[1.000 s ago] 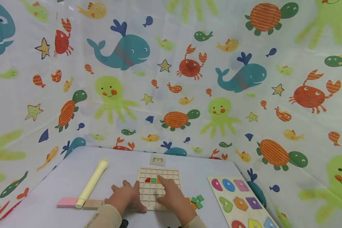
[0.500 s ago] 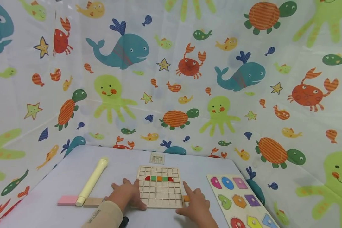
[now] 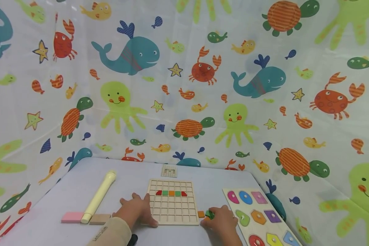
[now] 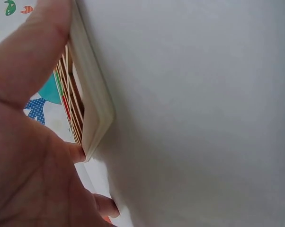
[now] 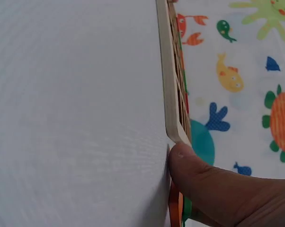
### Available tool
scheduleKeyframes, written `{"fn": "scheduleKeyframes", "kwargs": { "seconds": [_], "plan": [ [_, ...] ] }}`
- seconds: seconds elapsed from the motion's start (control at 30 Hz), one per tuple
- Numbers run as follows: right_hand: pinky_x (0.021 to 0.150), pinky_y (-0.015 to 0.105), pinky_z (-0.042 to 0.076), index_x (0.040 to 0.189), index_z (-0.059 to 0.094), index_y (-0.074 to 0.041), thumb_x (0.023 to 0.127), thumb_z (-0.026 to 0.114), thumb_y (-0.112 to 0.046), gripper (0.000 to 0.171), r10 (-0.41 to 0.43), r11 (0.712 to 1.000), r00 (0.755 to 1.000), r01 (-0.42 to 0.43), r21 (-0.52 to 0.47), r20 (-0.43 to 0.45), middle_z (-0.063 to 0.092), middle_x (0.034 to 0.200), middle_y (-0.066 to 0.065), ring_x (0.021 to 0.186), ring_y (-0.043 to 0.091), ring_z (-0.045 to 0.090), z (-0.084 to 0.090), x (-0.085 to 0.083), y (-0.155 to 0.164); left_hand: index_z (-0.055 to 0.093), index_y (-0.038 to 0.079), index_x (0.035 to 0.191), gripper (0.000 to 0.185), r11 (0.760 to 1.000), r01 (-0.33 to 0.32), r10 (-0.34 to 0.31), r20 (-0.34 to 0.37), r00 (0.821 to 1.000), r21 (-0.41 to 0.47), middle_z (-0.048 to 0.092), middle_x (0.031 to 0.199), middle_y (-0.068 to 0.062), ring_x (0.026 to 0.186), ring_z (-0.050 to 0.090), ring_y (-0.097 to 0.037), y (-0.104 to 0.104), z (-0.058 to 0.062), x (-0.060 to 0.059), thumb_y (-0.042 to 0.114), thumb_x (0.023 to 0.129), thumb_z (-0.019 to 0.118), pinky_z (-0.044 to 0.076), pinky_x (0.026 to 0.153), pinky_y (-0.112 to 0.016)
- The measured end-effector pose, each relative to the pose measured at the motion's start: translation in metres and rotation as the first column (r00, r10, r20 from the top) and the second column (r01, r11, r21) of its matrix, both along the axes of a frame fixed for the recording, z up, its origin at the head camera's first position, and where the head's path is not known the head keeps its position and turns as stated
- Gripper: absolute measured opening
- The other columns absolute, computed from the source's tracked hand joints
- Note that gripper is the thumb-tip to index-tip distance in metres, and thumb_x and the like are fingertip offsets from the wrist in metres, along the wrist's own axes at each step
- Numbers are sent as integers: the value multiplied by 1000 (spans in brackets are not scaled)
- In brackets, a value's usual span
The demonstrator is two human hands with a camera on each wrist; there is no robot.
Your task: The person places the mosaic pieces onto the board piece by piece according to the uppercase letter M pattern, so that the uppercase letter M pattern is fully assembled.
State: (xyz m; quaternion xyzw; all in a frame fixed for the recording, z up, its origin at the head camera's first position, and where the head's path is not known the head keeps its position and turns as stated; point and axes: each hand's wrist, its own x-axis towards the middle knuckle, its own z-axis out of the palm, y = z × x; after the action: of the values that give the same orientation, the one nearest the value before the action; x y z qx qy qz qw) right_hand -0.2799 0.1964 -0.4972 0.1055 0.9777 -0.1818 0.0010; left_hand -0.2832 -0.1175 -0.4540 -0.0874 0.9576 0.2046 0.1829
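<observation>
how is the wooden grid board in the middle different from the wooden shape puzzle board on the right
The square wooden grid board is divided into many small square cells, nearly all empty, with one row of red, green and orange tiles. The longer wooden shape puzzle board has large cut-outs, each filled with a coloured knobbed piece. The left hand rests against the grid board's left edge; no hand touches the puzzle board. Both are pale wood, lying flat on the table.

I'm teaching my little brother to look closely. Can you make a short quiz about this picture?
1. True or false: the row of tiles in the grid board is all blue.
2. Which hand pinches a green tile?
3. The left hand rests at the board's: A) left edge B) far edge C) right edge

Key: 1. False, it is red, green and orange. 2. The right hand. 3. A.
</observation>
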Motion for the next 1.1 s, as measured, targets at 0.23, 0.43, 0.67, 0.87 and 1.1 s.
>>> {"fn": "scheduleKeyframes", "kwargs": {
  "seconds": [0.23,0.43,0.67,0.87,1.1],
  "plan": [
    [95,68,43,108,81,-19,73,97,-36,41,-3,1000,1000,3,1,-29,55,97,9,95,31,51,-3,-2,-5,43,18,162,127,1000,-6,6,8,1000,15,21,165,-41,145,10,-80,-2,-9,-7,62,57,100,20,104,-96],
    [94,66,44,104,80,-20,74,96,-40,39,-16,1000,999,15,-19,-29,60,99,8,94,29,54,-3,-3,-5,43,18,162,128,1000,2,-2,-6,1000,15,21,165,-41,145,10,-80,-3,-11,-8,64,56,99,20,103,-97],
    [92,65,44,99,80,-20,78,93,-31,27,-39,995,999,38,-94,-16,61,96,7,91,28,56,-6,-5,1,44,18,162,126,1000,0,0,-5,1000,17,22,165,-41,145,11,-80,-2,-6,-4,62,58,100,20,104,-96],
    [89,64,43,91,76,-20,79,92,-27,21,-37,992,999,32,-126,-40,58,93,7,87,27,56,-9,-8,2,43,18,162,123,1000,-4,4,-16,1000,10,22,166,-41,146,11,-79,0,0,3,61,61,99,21,106,-95],
    [89,62,43,85,71,-17,79,93,-29,26,-36,992,999,32,-126,-37,54,90,7,84,26,54,-5,-5,-1,43,18,162,127,1000,-10,10,-13,1000,23,21,165,-41,146,10,-80,-4,-9,-4,62,57,100,20,105,-96]
  ]
}}
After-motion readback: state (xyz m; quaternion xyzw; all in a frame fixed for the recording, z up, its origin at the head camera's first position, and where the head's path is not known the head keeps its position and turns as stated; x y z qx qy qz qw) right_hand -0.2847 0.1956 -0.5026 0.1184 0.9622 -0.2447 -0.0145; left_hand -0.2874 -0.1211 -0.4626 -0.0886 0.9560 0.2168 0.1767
